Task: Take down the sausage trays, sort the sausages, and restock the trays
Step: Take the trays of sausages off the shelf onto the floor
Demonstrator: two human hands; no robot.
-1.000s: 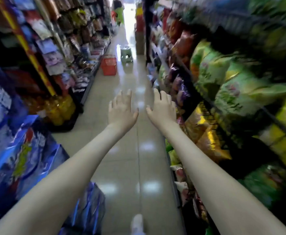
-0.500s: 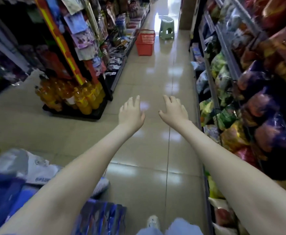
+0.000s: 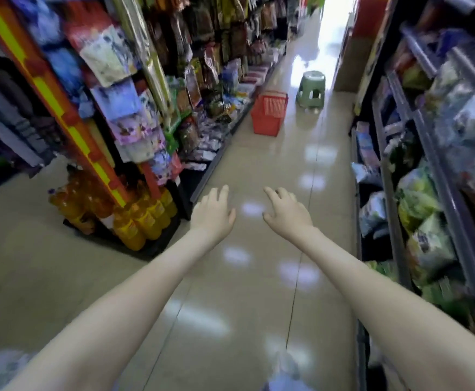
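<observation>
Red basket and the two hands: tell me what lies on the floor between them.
Head view: only bare, glossy floor with light reflections lies between the red basket and the left hand and right hand.

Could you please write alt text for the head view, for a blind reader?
The person's left hand and right hand, both open and empty, reach forward along a shop aisle; a red basket and green stool stand ahead.

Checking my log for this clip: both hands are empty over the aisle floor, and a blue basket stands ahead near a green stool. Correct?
The basket is red, not blue; the head view shows it. The rest holds: left hand and right hand are empty, and the green stool stands near the basket.
</observation>
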